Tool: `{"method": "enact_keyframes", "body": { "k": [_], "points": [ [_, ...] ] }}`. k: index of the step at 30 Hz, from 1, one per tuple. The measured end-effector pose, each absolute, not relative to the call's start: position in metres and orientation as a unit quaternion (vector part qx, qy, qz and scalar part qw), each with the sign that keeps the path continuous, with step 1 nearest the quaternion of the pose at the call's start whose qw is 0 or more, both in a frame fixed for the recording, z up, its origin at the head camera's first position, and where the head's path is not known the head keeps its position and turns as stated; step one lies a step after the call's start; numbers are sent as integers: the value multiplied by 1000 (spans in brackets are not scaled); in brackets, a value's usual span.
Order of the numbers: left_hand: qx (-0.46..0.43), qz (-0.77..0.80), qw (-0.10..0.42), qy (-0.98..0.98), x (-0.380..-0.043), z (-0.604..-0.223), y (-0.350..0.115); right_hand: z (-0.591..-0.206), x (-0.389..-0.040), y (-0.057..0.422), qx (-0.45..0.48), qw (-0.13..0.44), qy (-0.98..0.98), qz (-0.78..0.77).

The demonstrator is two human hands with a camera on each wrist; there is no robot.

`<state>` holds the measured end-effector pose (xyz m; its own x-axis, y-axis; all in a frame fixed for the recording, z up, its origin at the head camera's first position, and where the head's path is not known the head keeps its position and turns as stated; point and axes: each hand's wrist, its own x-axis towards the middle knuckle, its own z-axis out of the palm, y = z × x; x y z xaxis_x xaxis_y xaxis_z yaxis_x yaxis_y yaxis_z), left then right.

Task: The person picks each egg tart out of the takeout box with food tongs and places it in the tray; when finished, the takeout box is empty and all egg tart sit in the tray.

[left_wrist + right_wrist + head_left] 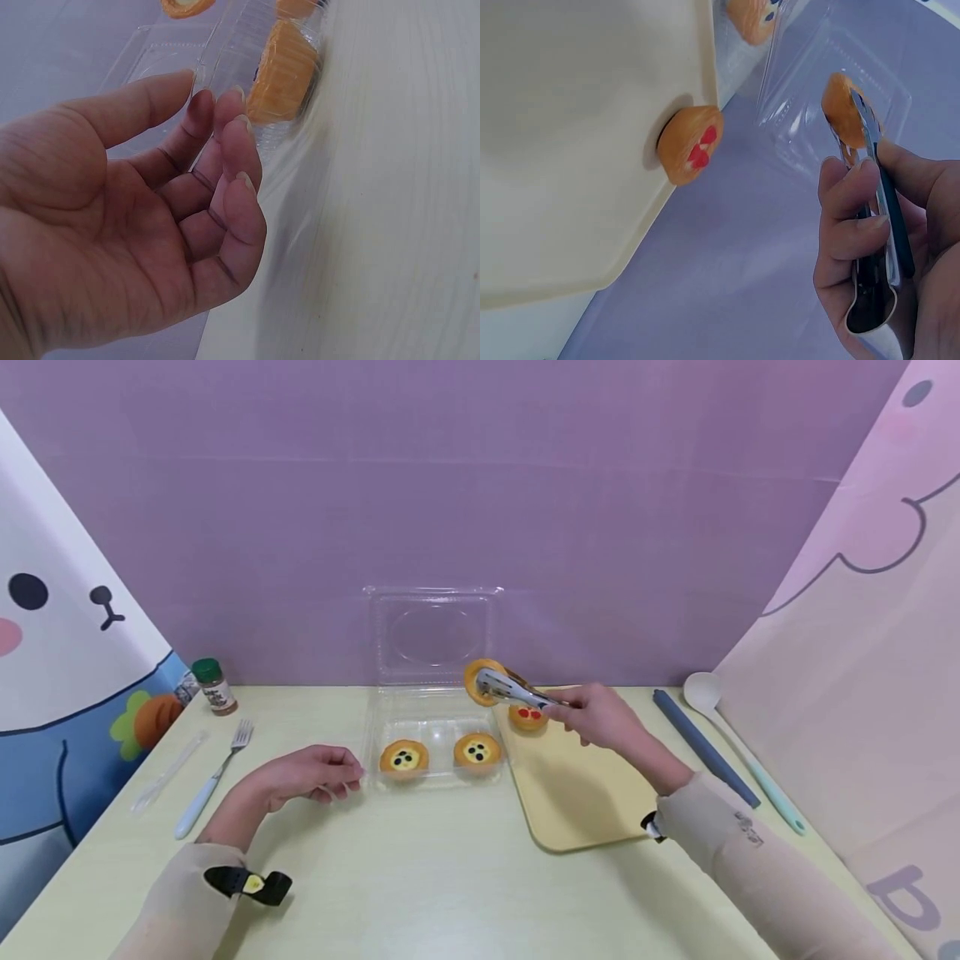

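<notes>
My right hand (600, 718) grips metal tongs (513, 688), whose tips pinch a golden tart (474, 683) in the air above the back right of the clear plastic container (442, 777). In the right wrist view the tart (841, 111) sits between the tong tips, its filling turned away. Two tarts with dark berries, a left one (405, 758) and a right one (477, 752), lie in the container, whose lid (435, 635) stands up behind. At the container's left rim, my left hand (315, 772) pinches with thumb and index finger, the other fingers loosely bent.
A tart with red fruit (528, 718) sits on the yellow board (585, 793). To the right lie a blue-grey stick (705, 747) and a ladle (750, 756). On the left are a green-capped jar (215, 687), a fork (215, 781) and a clear wrapped item (171, 771).
</notes>
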<state>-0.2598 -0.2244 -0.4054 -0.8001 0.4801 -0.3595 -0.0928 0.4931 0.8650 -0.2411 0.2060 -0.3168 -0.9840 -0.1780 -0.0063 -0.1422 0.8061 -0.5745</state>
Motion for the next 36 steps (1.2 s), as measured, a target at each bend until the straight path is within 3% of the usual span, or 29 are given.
{"method": "enact_keyframes", "body": {
  "k": [36],
  "points": [
    [121,483,291,817,-260,-408,-225,-329,-224,281,-43,5,953,-299]
  ]
}}
